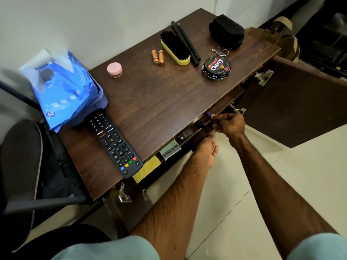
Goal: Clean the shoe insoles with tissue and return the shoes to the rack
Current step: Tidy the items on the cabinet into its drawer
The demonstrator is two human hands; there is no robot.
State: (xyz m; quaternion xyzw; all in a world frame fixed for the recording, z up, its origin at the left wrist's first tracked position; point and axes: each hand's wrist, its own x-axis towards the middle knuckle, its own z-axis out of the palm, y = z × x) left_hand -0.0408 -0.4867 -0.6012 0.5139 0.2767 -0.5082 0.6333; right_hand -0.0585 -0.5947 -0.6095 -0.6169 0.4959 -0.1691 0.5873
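My right hand (230, 124) pinches a blue-tipped object (208, 115) at the bench (159, 94) edge. The grip of my left hand (204, 152), hidden beneath, I cannot tell. Best empty both before lifting shoes

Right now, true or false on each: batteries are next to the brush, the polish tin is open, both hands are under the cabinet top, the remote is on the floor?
1. Two batteries lie beside the shoe brush. True.
2. The polish tin is open. False: its lid is on.
3. The left hand and the right hand both reach under the front edge of the cabinet top. True.
4. The remote lies on the floor. False: it lies on the cabinet top.
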